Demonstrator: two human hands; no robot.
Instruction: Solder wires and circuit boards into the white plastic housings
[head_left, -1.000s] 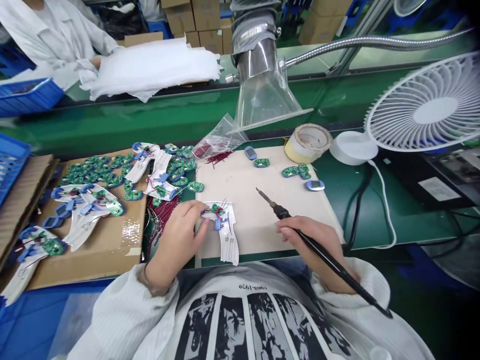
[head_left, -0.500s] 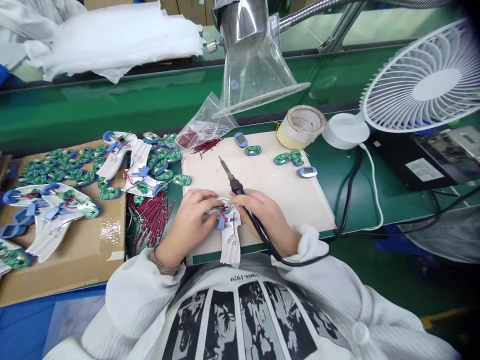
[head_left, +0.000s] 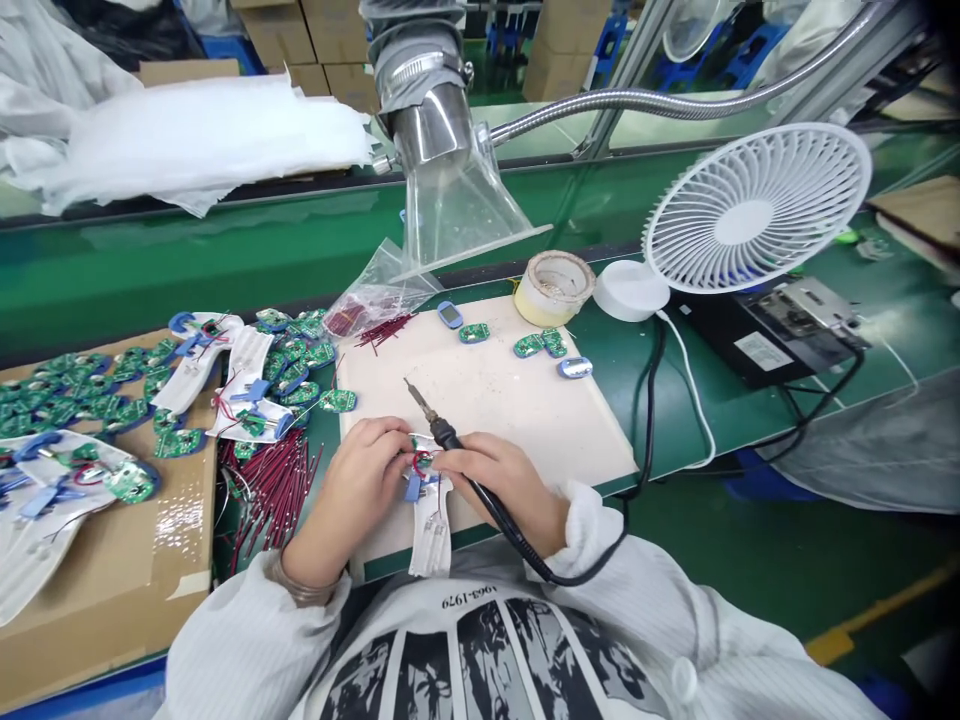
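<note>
My left hand (head_left: 367, 478) is closed on the left side of a white plastic housing (head_left: 431, 535) with red wires and a blue piece in it. From the right, my right hand (head_left: 501, 480) pinches near the housing's top and also carries a soldering iron (head_left: 444, 432). The iron's tip points up and left, away from the housing. Fingers cover most of the housing's upper end; its white handle part hangs toward my body. Left of my left hand lies a pile of dark red wires (head_left: 279, 500).
Green circuit boards (head_left: 97, 385) and assembled housings (head_left: 52, 510) lie on cardboard (head_left: 169, 560) at left. A tape roll (head_left: 555, 288), a white fan (head_left: 750, 215) and a black box (head_left: 750, 335) stand at right. A clear fume hood (head_left: 457, 215) hangs over the beige mat (head_left: 510, 400).
The view has tilted up and shifted right, so things appear lower and more to the left. Both hands keep hold of the housing, and the soldering iron stays in my right hand.
</note>
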